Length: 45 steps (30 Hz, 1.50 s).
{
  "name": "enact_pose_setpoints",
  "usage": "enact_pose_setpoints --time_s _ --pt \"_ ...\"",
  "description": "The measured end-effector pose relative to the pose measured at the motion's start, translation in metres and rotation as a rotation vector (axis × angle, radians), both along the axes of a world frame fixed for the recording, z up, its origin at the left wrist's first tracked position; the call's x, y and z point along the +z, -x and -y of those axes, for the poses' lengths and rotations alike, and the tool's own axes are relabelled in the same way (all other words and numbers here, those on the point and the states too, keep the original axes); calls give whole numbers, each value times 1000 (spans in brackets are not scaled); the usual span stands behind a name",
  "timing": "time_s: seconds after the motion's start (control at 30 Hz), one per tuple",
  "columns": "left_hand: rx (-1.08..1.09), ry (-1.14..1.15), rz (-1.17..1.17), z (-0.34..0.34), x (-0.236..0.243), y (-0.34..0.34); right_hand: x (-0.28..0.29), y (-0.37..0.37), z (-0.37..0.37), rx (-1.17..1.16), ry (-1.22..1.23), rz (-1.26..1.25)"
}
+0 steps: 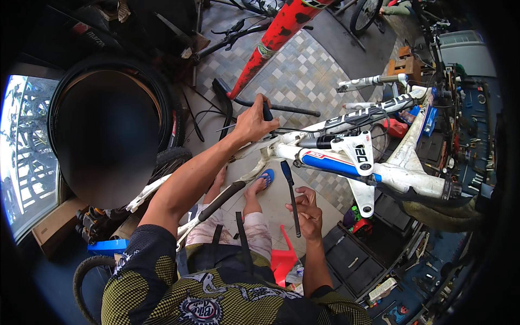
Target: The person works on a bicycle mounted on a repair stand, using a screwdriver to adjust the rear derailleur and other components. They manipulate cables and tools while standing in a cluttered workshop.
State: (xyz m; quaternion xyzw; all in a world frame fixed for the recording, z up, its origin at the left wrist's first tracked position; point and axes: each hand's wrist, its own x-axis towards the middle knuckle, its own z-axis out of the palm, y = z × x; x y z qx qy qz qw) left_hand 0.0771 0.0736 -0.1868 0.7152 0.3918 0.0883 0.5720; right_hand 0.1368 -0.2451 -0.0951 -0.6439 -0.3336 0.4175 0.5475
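A white bicycle frame (403,162) with blue and red accents hangs before me. My left hand (253,123) is closed beside its upper tubes, around the dark blue handle (267,112) of a tool. A thin metal shaft sticks out on the hand's other side; whether it belongs to that handle I cannot tell. Lower and to the right, the fingers of my right hand (307,214) are bent against the black shaft of a blue-handled screwdriver (288,176). Its handle points up toward the frame's blue tube, its dark tip toward me. A rear shock (318,142) sits between the frame tubes.
A red, chipped stand post (271,46) slopes behind the frame. Tyres (59,124) stand at left. On the right are a black toolbox (346,260) and a blue bench (460,271) strewn with tools. A red plastic stool (283,260) stands close to my legs.
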Motion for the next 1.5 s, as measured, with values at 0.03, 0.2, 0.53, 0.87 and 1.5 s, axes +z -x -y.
enact_pose_setpoints --time_s 0.03,0.2,0.53,0.87,1.5 --pt "-3 2 -4 0 0 0 4 3 -3 6 -18 122" --pt "-10 3 2 0 4 -1 17 14 -24 -68 -99 755" --pt "9 -2 13 1 4 -1 -7 11 -28 -450 -139 560" --pt "8 -34 9 2 3 -2 -46 -56 -33 -816 -52 -98" --pt "19 -5 -323 7 2 -6 -79 0 -100 -1004 -50 -46"
